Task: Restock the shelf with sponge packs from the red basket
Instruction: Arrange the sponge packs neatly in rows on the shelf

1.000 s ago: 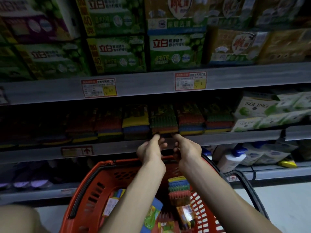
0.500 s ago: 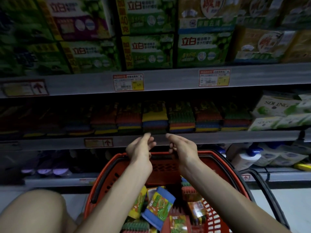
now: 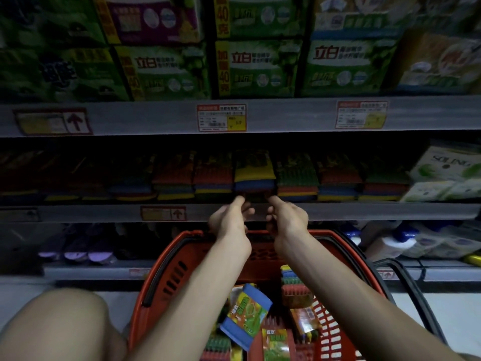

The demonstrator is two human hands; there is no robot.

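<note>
Two hands, the left hand (image 3: 230,218) and right hand (image 3: 286,217), reach over the basket (image 3: 161,269) to the foot of a yellow-topped pack (image 3: 254,175) at the shelf (image 3: 364,212) front, thumbs out. Whether they pinch it or merely touch it is too dim to tell. It would be best to square it flush with its neighbours before fetching another of the packs (image 3: 246,316) in the basket.
</note>
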